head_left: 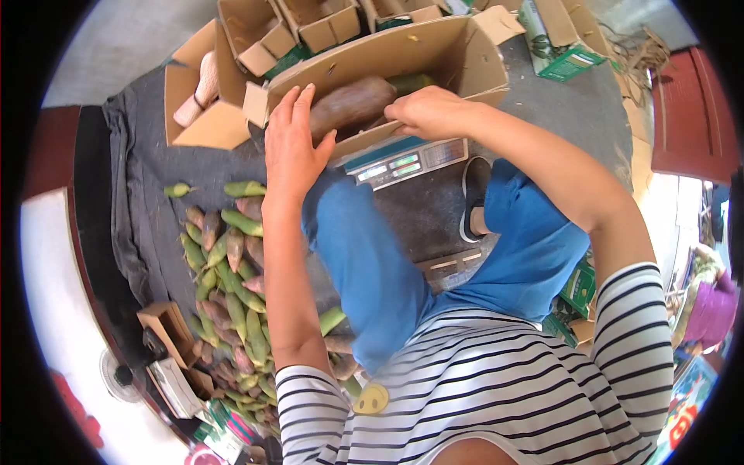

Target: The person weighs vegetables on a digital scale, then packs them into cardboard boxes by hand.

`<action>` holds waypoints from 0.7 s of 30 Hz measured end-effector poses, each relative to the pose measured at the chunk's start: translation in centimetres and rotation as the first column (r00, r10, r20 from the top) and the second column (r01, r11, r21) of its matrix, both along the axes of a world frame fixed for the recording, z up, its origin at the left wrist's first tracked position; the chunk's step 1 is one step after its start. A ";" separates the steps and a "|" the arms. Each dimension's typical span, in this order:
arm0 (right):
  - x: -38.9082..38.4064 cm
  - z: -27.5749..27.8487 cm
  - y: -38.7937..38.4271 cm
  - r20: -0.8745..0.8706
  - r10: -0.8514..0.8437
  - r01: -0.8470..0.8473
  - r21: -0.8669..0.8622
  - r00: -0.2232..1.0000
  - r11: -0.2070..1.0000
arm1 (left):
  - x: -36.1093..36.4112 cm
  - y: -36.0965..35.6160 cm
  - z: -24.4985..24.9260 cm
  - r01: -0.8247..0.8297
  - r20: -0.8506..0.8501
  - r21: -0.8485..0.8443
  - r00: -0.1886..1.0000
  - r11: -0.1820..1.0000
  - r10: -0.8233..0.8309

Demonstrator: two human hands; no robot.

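Observation:
A long open cardboard box (pixel 465 62) stands on a scale (pixel 411 164) with lit displays, just in front of my knees. Inside it lies a large brownish-purple radish-like root (pixel 353 105), and a green one (pixel 411 84) is partly visible behind it. My left hand (pixel 294 139) is at the box's left end, its fingers apart and holding nothing. Over the near edge of the box, my right hand (pixel 426 112) reaches in beside the right end of the brown root. Its fingers are bent together, and what they hold, if anything, is hidden.
Left of my legs, green and purplish roots (pixel 232 302) lie in a big pile on dark cloth. An open box with a wrapped root (pixel 194 101) stands at upper left. More open boxes (pixel 325 27) line the back. A person in purple (pixel 709 310) is at far right.

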State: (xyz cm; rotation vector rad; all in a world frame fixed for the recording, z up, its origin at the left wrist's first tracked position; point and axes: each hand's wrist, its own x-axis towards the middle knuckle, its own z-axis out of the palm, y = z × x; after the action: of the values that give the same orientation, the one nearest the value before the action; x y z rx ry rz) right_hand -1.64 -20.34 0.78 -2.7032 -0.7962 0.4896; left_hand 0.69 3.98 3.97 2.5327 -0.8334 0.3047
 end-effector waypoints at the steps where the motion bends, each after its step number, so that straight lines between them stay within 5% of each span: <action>1: 0.0 -0.1 -0.1 -0.009 0.003 -0.003 0.004 1.000 1.000 | -0.9 1.0 0.2 -0.048 -0.035 -0.068 0.998 0.997 0.046; 3: 0.2 -0.9 -0.2 0.045 0.025 -0.029 0.101 0.999 0.994 | -2.7 3.9 -0.6 -0.174 -0.088 -0.253 0.984 0.952 0.156; 6: 0.3 -0.1 0.3 0.010 0.032 -0.032 0.076 0.999 0.997 | -7.4 10.5 -6.2 -0.508 -0.419 -0.356 0.837 0.784 0.352; 10: 0.4 -0.5 0.2 0.075 0.039 -0.046 0.096 0.996 0.994 | -16.5 18.2 -16.9 -0.632 -0.610 0.034 0.601 0.774 0.517; 13: 0.4 0.0 0.5 0.024 0.028 -0.031 0.105 0.999 0.994 | -20.5 20.7 -20.4 -0.591 -0.527 0.333 0.530 0.735 0.665; 16: 0.6 -0.1 0.8 0.003 -0.001 0.000 0.079 1.000 0.997 | -19.7 22.1 -22.6 -0.606 -0.513 0.437 0.439 0.665 0.738; 21: 0.8 0.5 1.2 -0.019 -0.036 0.037 0.062 0.999 0.997 | -15.5 25.1 -28.6 -0.600 -0.270 0.417 0.636 0.683 0.723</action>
State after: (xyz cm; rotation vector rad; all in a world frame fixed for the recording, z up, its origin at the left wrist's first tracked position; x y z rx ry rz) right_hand -0.88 -19.13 1.26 -2.6472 -0.7441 0.4718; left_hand -14.79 29.12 -24.65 2.9377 0.3042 -0.1654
